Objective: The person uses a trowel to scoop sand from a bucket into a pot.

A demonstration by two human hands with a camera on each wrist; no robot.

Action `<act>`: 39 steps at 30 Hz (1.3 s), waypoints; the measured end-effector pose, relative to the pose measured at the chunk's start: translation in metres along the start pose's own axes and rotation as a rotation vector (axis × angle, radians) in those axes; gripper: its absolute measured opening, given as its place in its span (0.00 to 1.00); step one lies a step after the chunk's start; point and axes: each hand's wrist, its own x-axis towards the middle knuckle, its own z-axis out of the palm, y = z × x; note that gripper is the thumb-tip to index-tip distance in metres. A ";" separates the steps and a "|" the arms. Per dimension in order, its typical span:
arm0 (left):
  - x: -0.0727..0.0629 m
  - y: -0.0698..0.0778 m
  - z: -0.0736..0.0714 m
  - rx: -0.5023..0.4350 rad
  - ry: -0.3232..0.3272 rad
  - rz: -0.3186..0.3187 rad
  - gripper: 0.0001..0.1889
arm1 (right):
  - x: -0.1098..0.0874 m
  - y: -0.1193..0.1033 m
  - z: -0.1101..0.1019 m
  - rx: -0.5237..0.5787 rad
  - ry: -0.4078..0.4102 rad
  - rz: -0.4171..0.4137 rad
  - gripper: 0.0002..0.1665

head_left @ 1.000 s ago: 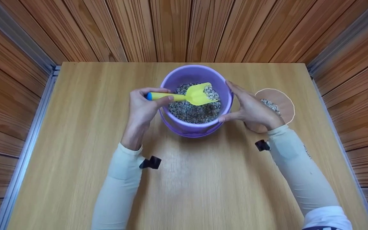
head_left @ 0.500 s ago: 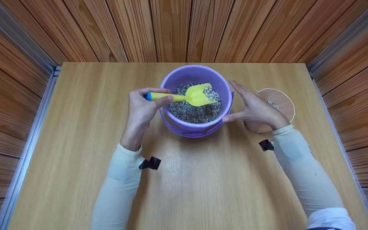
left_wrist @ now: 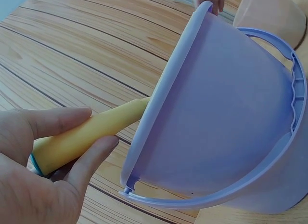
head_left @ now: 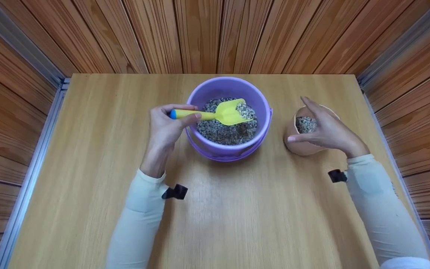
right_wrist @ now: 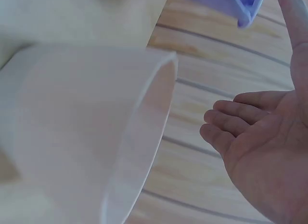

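Note:
My left hand (head_left: 166, 125) grips the handle of a yellow toy shovel (head_left: 230, 112), its blue end poking out behind the fingers. Pale gravel lies on the shovel's blade, which is over the purple bucket (head_left: 227, 147). Dark grey gravel (head_left: 218, 132) fills the lower part of that bucket, and its purple carrying handle hangs down in front. At the right, my right hand (head_left: 329, 129) is above a tan pot (head_left: 301, 147), thumb and fingers spread apart. Some gravel shows inside the pot. In the right wrist view the palm (right_wrist: 269, 156) holds nothing, beside the pot's mouth.
Everything stands on a light wooden table (head_left: 218, 216). Wood-plank walls (head_left: 215, 37) rise behind it and on both sides, with metal rails at the corners. A small black block (head_left: 179, 191) is fixed to each wrist.
My right hand has let go of the purple bucket's rim and moved right, over the tan pot. My left hand and the loaded shovel have stayed nearly still.

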 end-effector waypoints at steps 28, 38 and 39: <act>-0.002 0.000 0.000 -0.016 0.006 -0.001 0.10 | -0.041 0.085 -0.009 0.002 0.019 0.176 0.77; -0.004 0.007 0.008 -0.051 0.005 0.040 0.10 | -0.040 0.086 -0.007 0.023 0.022 0.202 0.78; -0.004 0.008 0.010 -0.049 0.003 0.049 0.10 | -0.040 0.086 -0.007 0.025 0.025 0.200 0.78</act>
